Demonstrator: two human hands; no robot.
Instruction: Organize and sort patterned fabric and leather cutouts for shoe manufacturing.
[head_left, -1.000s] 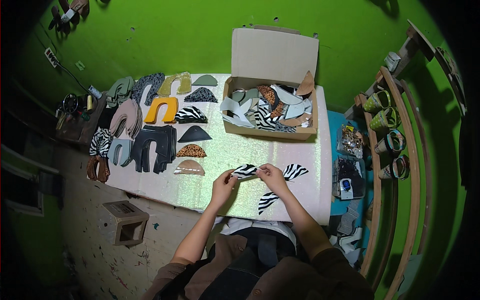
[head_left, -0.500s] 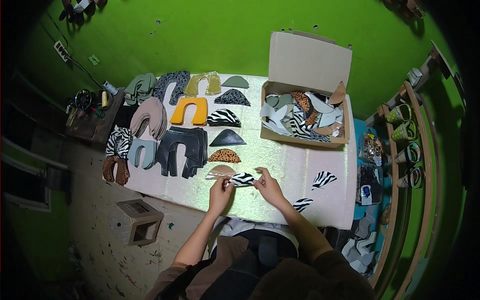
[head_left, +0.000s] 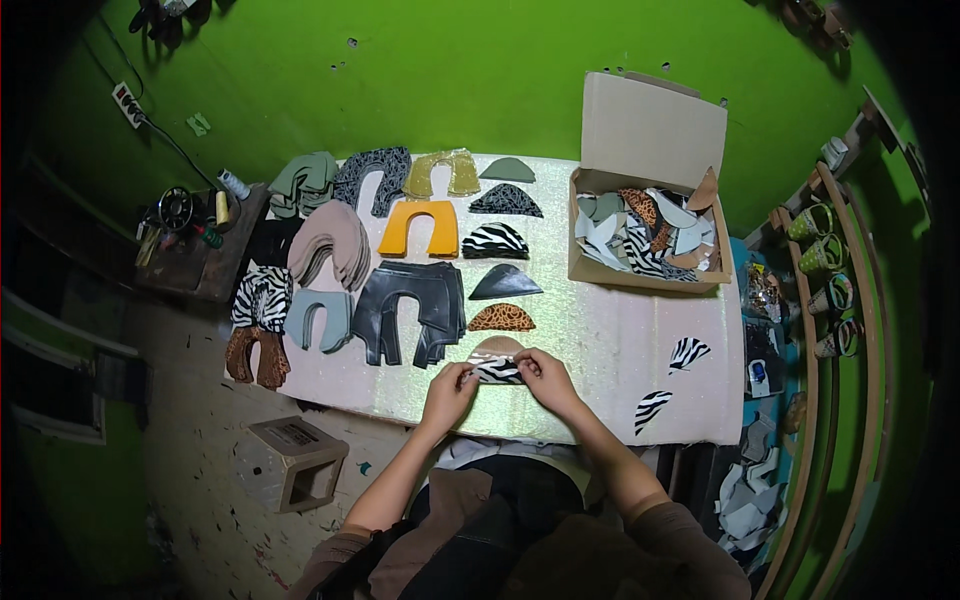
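Note:
A zebra-striped cut piece is stretched level between my two hands, above the near part of the table. My left hand pinches its left end, and my right hand pinches the right end. Just beyond it, partly covered, lies a tan half-round piece. Farther up the same column are half-round pieces: leopard-print, black, a zebra stack, dark patterned and green. Two zebra scraps, one farther and one nearer, lie to the right.
Arch-shaped pieces in stacks, among them black, orange and pink, cover the table's left. An open cardboard box full of scraps stands at the back right. A rack with sandals is at right, a stool on the floor.
The zebra piece now lies more squarely over the near edge of the tan piece, with both hands still at its ends. My view has shifted, so the table appears farther right.

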